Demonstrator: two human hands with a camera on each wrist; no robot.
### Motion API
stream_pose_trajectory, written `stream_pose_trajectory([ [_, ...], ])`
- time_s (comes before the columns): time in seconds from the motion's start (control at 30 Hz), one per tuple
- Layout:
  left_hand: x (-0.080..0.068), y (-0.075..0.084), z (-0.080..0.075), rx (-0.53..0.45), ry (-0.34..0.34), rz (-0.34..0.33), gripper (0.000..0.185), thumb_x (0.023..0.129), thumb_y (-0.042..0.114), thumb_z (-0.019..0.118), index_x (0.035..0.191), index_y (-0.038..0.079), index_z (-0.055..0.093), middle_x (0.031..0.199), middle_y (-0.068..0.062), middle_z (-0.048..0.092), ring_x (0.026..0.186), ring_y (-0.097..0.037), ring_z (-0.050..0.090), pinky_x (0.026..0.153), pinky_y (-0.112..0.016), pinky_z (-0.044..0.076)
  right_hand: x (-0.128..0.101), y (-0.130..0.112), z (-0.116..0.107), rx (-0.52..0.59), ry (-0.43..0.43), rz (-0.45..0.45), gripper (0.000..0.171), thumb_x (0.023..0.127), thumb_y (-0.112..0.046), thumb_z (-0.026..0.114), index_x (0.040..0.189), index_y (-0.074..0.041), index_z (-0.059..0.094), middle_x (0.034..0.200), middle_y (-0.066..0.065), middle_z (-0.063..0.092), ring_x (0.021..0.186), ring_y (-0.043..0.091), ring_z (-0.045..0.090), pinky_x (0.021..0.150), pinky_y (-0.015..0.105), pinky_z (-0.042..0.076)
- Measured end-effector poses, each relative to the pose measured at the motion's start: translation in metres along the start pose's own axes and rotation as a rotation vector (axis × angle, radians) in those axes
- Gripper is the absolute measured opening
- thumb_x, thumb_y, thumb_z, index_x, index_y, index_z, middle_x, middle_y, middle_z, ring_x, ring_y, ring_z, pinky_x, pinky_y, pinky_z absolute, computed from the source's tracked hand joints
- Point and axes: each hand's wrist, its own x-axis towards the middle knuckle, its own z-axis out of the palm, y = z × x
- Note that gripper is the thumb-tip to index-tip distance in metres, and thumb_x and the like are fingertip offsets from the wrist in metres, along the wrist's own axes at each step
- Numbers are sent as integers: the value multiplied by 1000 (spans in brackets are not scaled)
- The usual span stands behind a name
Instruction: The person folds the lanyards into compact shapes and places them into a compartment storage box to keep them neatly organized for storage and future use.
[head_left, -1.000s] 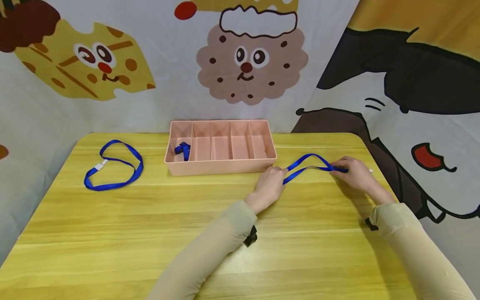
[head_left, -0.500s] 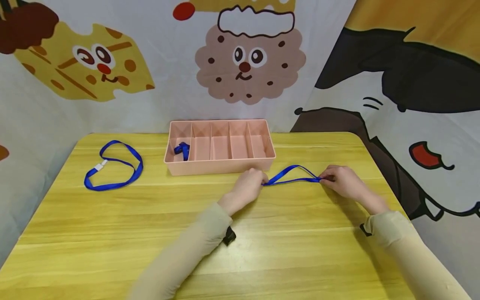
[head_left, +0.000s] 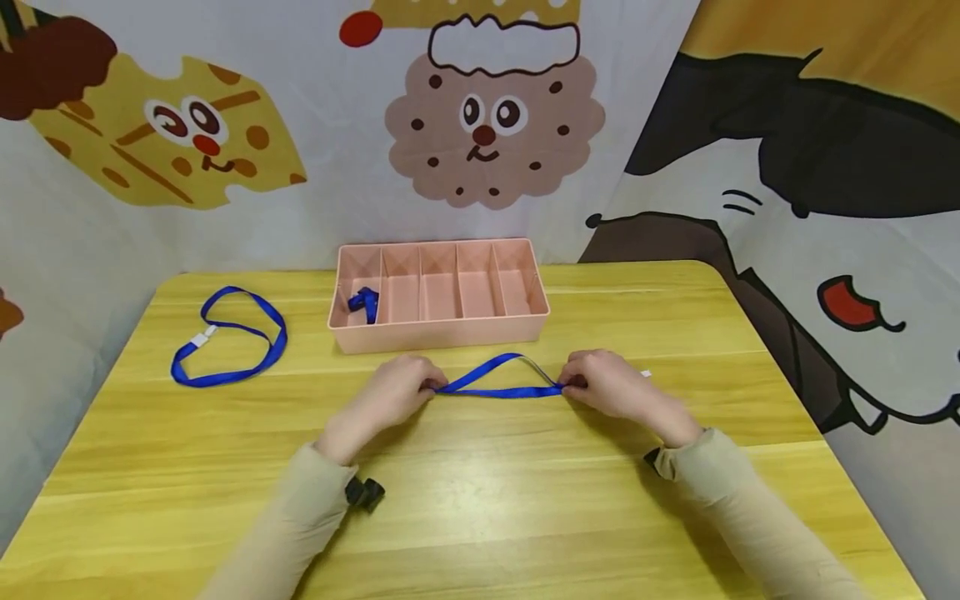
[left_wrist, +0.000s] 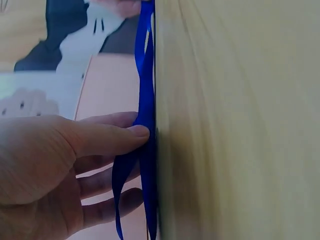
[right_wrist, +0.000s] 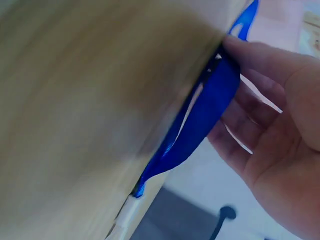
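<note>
Presently blue lanyard (head_left: 498, 384) pinched at both ends: left hand (head_left: 390, 398) nipped on one fold, right hand (head_left: 611, 385) on other, near white clip (head_left: 645, 373); strap held taut, low over wooden table (head_left: 480, 500), just in front of pink divided tray (head_left: 438, 333). Judged light, limp, slick ribbon; best gripped at folds, not mid-span. Folded lanyard (head_left: 364, 302) seen in tray's leftmost compartment; spare lanyard (head_left: 228, 346) laid loose far left

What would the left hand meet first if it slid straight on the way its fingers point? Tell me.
Probably the right hand: the left hand points along the blue lanyard stretched between them. The pink tray lies farther back, seemingly off that line.
</note>
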Motion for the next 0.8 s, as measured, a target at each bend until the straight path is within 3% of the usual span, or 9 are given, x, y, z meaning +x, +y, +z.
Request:
stream_pose_trajectory([
  [0.23, -39, -36, -18, -9, 24, -70, 15, 93, -3, 73, 104, 5, 81, 98, -9, 79, 93, -26, 76, 86, -45, 63, 29, -44, 10, 18, -57, -69, 2, 91, -13, 82, 92, -12, 80, 87, -4, 73, 81, 9, 68, 77, 31, 59],
  [0.43, -60, -46, -26, 27, 31, -124, 16, 93, 2, 75, 107, 7, 80, 103, -8, 78, 99, -30, 75, 91, -50, 62, 40, -64, 11, -9, -138, -63, 9, 89, -21, 85, 93, -16, 79, 87, -5, 67, 75, 6, 55, 71, 26, 52],
  [0.6, -57, -38, -21, 75, 26, -126, 21, 91, 9, 80, 112, 10, 78, 113, -9, 74, 110, -32, 71, 97, -52, 59, 40, -66, 12, -23, -135, -50, 10, 88, -21, 86, 93, -17, 79, 88, -6, 67, 78, 7, 60, 75, 29, 56],
  [0.8, -34, -21, -10, 65, 26, -97, 41, 92, 17, 82, 131, 7, 72, 126, -13, 71, 117, -33, 69, 101, -51, 58, 43, -67, 15, -35, -89, -72, 5, 89, -16, 85, 88, -17, 80, 85, -6, 71, 81, 10, 68, 78, 31, 60],
])
